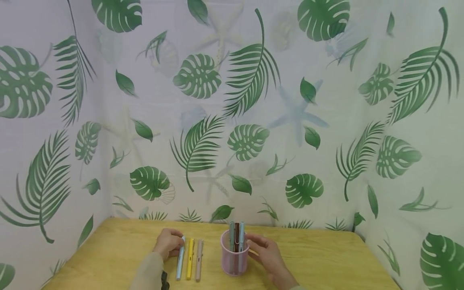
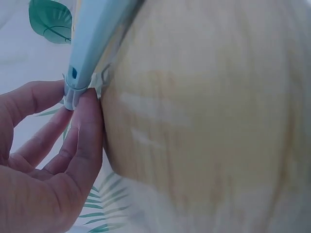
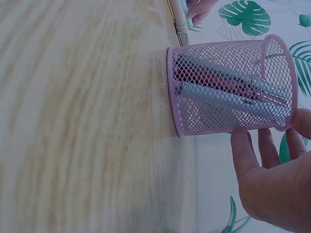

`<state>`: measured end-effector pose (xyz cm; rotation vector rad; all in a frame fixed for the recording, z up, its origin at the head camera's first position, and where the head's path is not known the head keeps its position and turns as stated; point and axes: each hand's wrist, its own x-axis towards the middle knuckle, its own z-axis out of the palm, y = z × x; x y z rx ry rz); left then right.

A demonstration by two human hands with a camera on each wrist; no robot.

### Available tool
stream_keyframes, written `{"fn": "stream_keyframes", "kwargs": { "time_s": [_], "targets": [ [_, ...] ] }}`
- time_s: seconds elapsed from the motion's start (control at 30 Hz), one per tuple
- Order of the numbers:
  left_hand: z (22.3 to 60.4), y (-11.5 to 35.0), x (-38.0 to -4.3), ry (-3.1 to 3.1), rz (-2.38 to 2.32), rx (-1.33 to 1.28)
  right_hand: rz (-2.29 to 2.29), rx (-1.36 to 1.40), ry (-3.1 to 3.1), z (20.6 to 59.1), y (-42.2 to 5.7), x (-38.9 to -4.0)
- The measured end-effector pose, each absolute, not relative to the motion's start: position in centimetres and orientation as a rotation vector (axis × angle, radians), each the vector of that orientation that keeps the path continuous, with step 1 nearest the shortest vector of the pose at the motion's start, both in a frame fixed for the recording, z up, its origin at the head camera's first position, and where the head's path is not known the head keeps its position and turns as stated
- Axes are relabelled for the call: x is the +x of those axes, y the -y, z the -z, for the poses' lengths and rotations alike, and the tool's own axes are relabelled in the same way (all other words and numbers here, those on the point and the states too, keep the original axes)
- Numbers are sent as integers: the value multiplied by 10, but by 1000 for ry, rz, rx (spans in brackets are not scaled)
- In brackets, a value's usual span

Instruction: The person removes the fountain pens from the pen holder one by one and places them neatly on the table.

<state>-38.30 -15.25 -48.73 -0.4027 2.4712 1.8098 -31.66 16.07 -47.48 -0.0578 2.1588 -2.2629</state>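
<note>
In the head view, my left hand [image 1: 168, 243] pinches the far end of a light blue pen [image 1: 180, 259], which lies on the wooden table. The left wrist view shows the thumb and fingertips at the end of this pen [image 2: 99, 43]. Beside it lie a yellow pen [image 1: 190, 259] and a greyish-pink pen [image 1: 199, 261], roughly parallel. My right hand [image 1: 268, 255] touches the right side of a pink mesh pen holder [image 1: 228, 262], near its rim. Its fingers [image 3: 243, 150] rest against the mesh from one side. Green, dark brown and light blue pens [image 1: 237, 237] stand upright inside.
The yellow wooden table [image 1: 319, 257] runs back to a leaf-patterned curtain [image 1: 217, 161], which also hangs on both sides. The pen holder stands to the right of the row of pens. A dark band [image 1: 164, 280] is on the left wrist.
</note>
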Motion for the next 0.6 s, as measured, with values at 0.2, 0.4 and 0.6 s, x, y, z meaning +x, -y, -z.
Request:
{"fn": "stream_keyframes", "kwargs": {
  "time_s": [0.2, 0.4, 0.6],
  "targets": [
    [489, 153, -384, -2498, -1758, -409, 2261, -74, -2154, 476, -160, -316],
    [489, 153, -386, -2498, -1711, -405, 2268, -70, -2149, 477, -160, -318],
    [488, 153, -386, -2506, -1702, -355, 2268, -63, -2151, 477, -160, -317]
  ]
}}
